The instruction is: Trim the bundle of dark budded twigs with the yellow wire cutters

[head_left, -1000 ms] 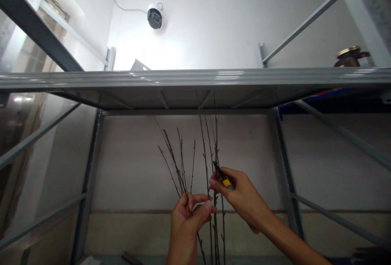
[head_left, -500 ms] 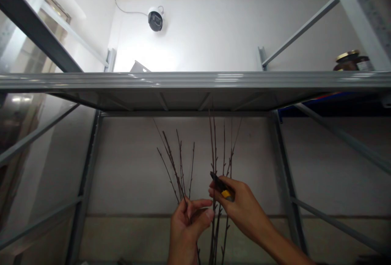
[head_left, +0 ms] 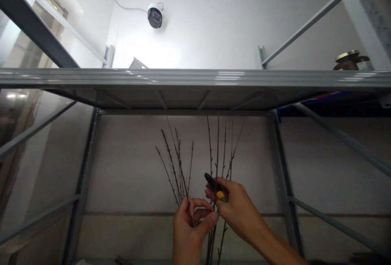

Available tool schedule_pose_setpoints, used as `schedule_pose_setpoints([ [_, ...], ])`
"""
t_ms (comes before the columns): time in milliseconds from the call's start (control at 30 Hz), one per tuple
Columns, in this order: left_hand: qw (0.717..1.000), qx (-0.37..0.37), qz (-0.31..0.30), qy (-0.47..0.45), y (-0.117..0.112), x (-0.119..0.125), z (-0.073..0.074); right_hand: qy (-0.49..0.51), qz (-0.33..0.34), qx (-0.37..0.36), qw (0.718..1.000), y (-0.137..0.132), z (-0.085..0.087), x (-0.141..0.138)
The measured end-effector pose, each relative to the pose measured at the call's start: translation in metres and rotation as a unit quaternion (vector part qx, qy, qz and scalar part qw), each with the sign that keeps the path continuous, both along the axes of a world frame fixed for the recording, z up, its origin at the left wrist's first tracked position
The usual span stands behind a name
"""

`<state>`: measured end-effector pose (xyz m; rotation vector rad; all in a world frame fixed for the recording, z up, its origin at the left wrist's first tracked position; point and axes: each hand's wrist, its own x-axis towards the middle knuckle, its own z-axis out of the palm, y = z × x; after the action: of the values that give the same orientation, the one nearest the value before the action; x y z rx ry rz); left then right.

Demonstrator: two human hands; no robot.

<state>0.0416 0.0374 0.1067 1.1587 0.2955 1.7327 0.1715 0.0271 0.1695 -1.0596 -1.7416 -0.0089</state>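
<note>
At lower centre of the frame, the left hand (head_left: pixel 194 224) is pinching a bunch of twigs (head_left: pixel 170 155), apparently singling out a taller twig (head_left: pixel 217 147); the right hand (head_left: pixel 238 204) is gripping a tool (head_left: pixel 221 196) (perhaps a cutter). The next move is probably calling for steadiness.

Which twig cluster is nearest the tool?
The right cluster: the tool, in the right hand, overlaps it in view; the left cluster rises from the left hand.
</note>
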Motion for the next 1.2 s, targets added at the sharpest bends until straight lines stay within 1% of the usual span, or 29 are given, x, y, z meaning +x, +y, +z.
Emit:
schedule_pose_setpoints([
  [167, 0.999, -0.009, 0.033, -0.008, 0.002, -0.004, -0.001, -0.036, -0.034, 0.011, 0.999, 0.002, -0.003, 0.003],
  [300, 0.998, -0.032, 0.05, -0.016, 0.001, -0.009, 0.0, -0.056, -0.074, 0.029, 0.995, 0.004, -0.009, 0.015],
  [367, 0.997, -0.049, 0.054, -0.028, 0.001, -0.011, 0.001, -0.067, -0.08, 0.037, 0.994, 0.004, -0.012, 0.023],
  [433, 0.996, -0.065, 0.054, -0.038, 0.002, -0.012, 0.001, -0.108, -0.087, 0.064, 0.988, 0.004, -0.014, 0.029],
  [500, 0.995, -0.077, 0.05, -0.045, 0.003, -0.012, 0.001, -0.186, -0.116, 0.113, 0.969, 0.003, -0.015, 0.034],
  [567, 0.994, -0.084, 0.044, -0.047, 0.004, -0.011, -0.001, -0.262, -0.147, 0.154, 0.941, 0.001, -0.015, 0.036],
  [633, 0.994, -0.087, 0.038, -0.047, 0.005, -0.009, -0.003, -0.299, -0.161, 0.168, 0.926, 0.0, -0.013, 0.035],
  [833, 0.995, -0.078, 0.033, -0.043, 0.005, -0.007, -0.007, -0.338, -0.162, 0.175, 0.911, -0.002, -0.007, 0.031],
  [1200, 0.993, -0.094, 0.023, -0.062, 0.005, -0.01, -0.006, -0.371, -0.161, 0.206, 0.891, 0.003, -0.01, 0.032],
])
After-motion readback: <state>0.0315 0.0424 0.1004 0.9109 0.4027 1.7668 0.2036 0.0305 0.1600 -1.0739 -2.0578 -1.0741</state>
